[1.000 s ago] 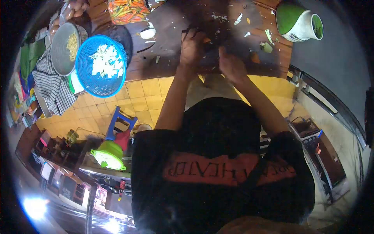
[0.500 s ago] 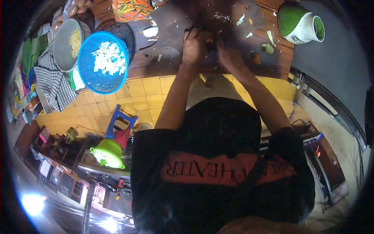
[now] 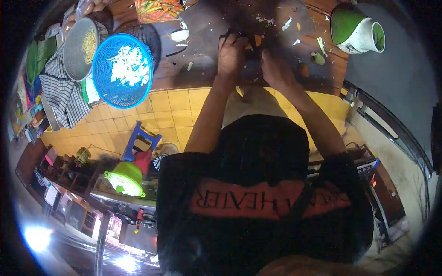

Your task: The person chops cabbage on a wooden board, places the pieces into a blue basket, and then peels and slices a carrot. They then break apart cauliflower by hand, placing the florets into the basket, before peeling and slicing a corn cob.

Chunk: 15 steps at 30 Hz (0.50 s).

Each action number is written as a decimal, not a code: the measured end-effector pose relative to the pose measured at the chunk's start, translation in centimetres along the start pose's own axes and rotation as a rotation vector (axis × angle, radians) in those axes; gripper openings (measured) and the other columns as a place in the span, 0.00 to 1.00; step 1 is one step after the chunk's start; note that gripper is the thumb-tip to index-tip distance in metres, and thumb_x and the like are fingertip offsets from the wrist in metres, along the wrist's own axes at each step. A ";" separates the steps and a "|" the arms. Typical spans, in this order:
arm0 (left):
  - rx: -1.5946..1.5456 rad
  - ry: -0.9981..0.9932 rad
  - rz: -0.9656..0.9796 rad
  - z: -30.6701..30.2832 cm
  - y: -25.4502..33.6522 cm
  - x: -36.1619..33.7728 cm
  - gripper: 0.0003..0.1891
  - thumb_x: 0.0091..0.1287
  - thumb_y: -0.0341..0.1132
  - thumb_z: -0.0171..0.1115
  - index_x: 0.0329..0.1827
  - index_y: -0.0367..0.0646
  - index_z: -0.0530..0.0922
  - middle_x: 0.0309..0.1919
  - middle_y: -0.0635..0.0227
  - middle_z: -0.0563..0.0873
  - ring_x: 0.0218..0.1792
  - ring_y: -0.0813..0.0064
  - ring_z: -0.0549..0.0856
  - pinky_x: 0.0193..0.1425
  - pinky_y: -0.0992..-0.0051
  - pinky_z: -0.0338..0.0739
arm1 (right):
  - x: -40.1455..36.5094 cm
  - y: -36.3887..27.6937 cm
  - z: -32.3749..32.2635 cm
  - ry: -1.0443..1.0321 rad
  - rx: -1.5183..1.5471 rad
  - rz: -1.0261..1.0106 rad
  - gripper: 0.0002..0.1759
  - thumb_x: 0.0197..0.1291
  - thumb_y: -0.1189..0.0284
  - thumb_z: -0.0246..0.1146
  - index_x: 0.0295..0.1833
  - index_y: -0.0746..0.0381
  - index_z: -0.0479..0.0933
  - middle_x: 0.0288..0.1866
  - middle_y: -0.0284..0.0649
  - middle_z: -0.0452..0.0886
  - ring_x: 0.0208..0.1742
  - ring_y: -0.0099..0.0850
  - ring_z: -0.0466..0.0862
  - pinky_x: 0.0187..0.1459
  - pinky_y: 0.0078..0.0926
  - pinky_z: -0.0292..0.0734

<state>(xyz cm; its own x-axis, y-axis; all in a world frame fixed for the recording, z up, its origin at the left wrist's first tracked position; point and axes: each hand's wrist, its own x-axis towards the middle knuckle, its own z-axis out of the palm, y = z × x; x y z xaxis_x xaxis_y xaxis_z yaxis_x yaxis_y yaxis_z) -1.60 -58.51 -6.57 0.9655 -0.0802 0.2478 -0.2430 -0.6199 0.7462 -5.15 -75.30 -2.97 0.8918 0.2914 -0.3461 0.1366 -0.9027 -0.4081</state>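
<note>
My left hand (image 3: 231,56) is closed at the near part of the table, its fingertips on an orange piece that looks like carrot (image 3: 248,46). A cut orange slice (image 3: 258,40) lies just beyond it. My right hand (image 3: 277,70) is closed to the right, and a dark, narrow shape like a knife blade (image 3: 252,42) runs between the hands. Its handle is hidden in the right hand's grip, and shadow blurs the details. White and pale green vegetable scraps (image 3: 321,45) are scattered around, with a rounded green piece (image 3: 317,58) to the right.
A blue basket (image 3: 97,76) of chopped white vegetable stands at the left edge, beside a grey colander (image 3: 69,53). Behind them lies a bag of chillies (image 3: 159,10). A green-and-white pot (image 3: 347,27) stands right. A blue stool (image 3: 136,138) and lime-green colander (image 3: 126,171) are lower left.
Between the hands, an orange slice now shows clearly apart from the piece at my left fingertips. My right hand has shifted slightly. The whole view has moved a little.
</note>
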 end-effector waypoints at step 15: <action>-0.030 0.041 0.074 -0.7 1.0 0.8 0.09 0.47 0.29 0.64 0.33 0.47 0.83 0.35 0.63 0.82 0.37 0.56 0.81 0.39 0.62 0.75 | 1.7 1.2 2.9 -0.052 -0.050 0.052 0.17 0.60 0.73 0.51 0.54 0.68 0.69 0.34 0.56 0.81 0.31 0.54 0.82 0.29 0.50 0.77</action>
<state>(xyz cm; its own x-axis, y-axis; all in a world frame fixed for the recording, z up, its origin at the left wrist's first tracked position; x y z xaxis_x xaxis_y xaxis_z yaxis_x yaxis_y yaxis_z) -1.17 -58.68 -5.18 0.9403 -0.0922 0.3277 -0.3167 -0.5900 0.7427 -4.76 -74.94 -6.48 0.8746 0.2590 -0.4099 0.1135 -0.9312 -0.3463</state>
